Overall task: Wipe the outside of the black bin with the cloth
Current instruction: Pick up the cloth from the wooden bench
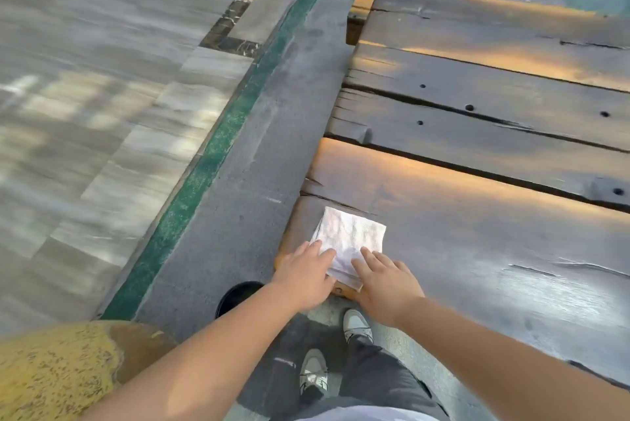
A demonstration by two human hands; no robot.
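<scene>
A folded white cloth [351,236] lies on the near corner of a dark wooden plank bench [477,250]. My left hand [303,275] rests flat with its fingertips on the cloth's left edge. My right hand [385,284] lies flat with its fingertips on the cloth's lower right edge. Neither hand is closed around the cloth. The black bin [238,296] stands on the ground just left of the bench corner; only part of its round rim shows, the rest is hidden behind my left forearm.
A grey concrete strip [259,154] and a green painted band [211,165] run diagonally left of the bench, with tiled paving beyond. A yellow speckled rounded object [61,373] sits at the lower left. My shoes [356,325] stand on the ground below the bench corner.
</scene>
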